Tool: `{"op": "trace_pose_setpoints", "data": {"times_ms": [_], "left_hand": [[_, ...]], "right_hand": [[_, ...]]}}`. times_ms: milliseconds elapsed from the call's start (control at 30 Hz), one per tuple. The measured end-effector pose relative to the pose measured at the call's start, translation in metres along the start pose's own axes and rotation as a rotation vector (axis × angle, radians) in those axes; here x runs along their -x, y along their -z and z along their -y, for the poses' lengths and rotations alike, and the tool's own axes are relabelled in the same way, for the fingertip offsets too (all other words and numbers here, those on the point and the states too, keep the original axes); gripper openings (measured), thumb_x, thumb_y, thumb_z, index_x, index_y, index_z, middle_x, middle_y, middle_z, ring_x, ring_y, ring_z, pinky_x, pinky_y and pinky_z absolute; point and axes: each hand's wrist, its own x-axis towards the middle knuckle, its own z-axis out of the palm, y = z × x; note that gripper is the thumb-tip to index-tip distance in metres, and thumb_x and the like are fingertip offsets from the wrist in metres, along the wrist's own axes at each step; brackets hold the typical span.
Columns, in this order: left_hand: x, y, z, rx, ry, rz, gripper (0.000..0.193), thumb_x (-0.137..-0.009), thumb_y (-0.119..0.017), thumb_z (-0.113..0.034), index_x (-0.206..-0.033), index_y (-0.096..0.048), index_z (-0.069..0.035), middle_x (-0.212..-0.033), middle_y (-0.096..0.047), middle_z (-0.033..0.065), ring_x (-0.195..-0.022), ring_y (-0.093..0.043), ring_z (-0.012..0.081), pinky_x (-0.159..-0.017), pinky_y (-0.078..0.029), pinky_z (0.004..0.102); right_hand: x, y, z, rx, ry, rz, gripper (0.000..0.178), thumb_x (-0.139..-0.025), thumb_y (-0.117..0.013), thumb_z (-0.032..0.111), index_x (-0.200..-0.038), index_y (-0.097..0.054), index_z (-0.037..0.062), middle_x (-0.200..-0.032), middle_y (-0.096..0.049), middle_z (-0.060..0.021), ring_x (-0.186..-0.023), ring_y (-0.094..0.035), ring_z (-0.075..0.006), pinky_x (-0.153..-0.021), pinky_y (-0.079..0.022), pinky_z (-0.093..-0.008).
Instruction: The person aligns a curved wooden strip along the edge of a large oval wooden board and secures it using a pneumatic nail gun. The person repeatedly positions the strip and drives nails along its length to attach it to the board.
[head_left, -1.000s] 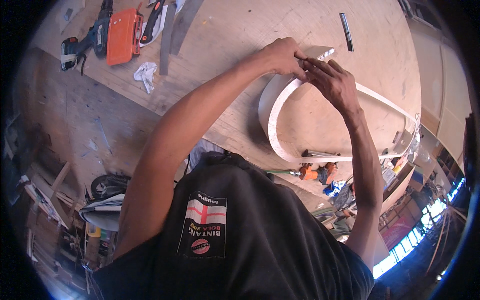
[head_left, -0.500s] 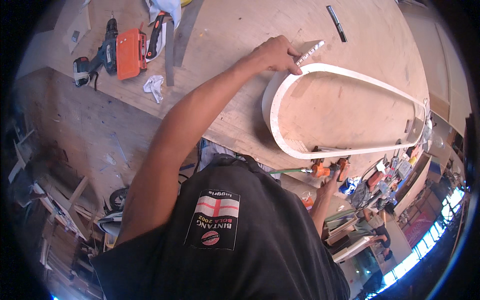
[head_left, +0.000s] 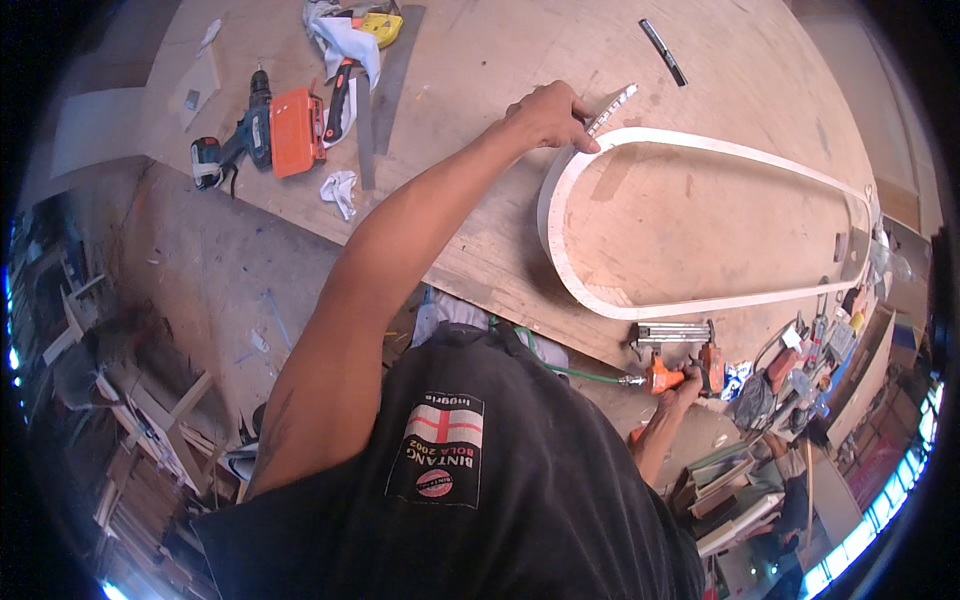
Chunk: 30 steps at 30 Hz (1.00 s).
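My left hand [head_left: 550, 117] pinches the rounded end of a long white loop-shaped frame [head_left: 555, 225], thumb over its rim beside a short upright strip with a white-flecked edge [head_left: 612, 108]. The frame lies on the pale plywood tabletop [head_left: 480, 225], its near side close to the table's front edge. Bare wood opens inside it and leftward. My right hand [head_left: 682, 385] grips an orange-and-black air nailer with a silver magazine [head_left: 672, 333] at that edge. My left fingertips are hidden; the frame's far end blurs into clutter.
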Motion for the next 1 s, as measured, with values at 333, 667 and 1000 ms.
{"op": "trace_pose_setpoints", "data": {"times_ms": [333,667,1000], "left_hand": [[0.024,0.013,-0.021,0.028,0.015,0.086,0.065,-0.067,-0.094,-0.040,-0.128,-0.080,-0.021,-0.118,-0.081,0.0102,-0.112,-0.075,0.0280,-0.098,-0.057,0.0413],[0.023,0.016,-0.016,0.045,0.014,0.103,0.068,-0.071,-0.095,-0.043,-0.131,-0.075,-0.017,-0.123,-0.078,0.0111,-0.117,-0.074,0.0309,-0.101,-0.056,0.0486],[0.026,0.012,-0.015,0.081,0.014,0.058,0.069,-0.072,-0.097,-0.041,-0.129,-0.073,-0.011,-0.129,-0.075,0.0142,-0.122,-0.071,0.0327,-0.103,-0.055,0.0502]], "right_hand": [[0.208,-0.113,0.117,0.244,0.557,0.128,0.021,-0.094,-0.066,0.018,-0.101,-0.072,-0.0013,-0.089,-0.069,-0.0103,-0.086,-0.067,-0.0207,-0.081,-0.057,-0.0371],[0.262,-0.367,0.053,1.364,0.614,0.417,0.031,-0.098,-0.075,0.011,-0.126,-0.070,-0.0020,-0.101,-0.077,-0.0057,-0.075,-0.063,-0.0092,-0.066,-0.050,-0.0263],[0.229,-0.382,0.032,1.456,0.800,0.746,0.057,-0.098,-0.078,0.011,-0.144,-0.048,-0.0025,-0.129,-0.068,-0.0170,-0.112,-0.069,-0.0234,-0.098,-0.054,-0.0371]]}}
